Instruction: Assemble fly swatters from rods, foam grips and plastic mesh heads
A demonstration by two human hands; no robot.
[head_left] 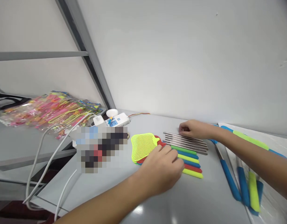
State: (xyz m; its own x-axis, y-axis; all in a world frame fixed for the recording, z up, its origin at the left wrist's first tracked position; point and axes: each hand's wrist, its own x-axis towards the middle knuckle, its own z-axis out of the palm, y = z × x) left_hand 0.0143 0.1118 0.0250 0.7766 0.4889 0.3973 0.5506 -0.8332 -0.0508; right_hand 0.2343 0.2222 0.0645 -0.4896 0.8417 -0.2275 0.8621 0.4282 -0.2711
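Note:
My left hand point(163, 168) is closed over the left ends of a row of coloured handles point(190, 162) in green, blue, yellow and red. Its fingertips are hidden, so what it holds cannot be made out. Left of it lies a stack of fly swatter heads point(144, 146), yellow-green on top with red and blue edges showing beneath. Several thin metal rods point(186, 142) lie side by side beyond the handles. My right hand point(193, 129) is at their far edge, thumb and fingers pinched at a rod.
Assembled swatters with blue and yellow handles point(229, 180) lie at right on clear plastic point(276, 189). A white power strip point(120, 119) with cables stands at back left, near a blurred-out patch point(103, 146). Bagged colourful items point(54, 112) fill the shelf at left. A wall point(180, 62) rises behind.

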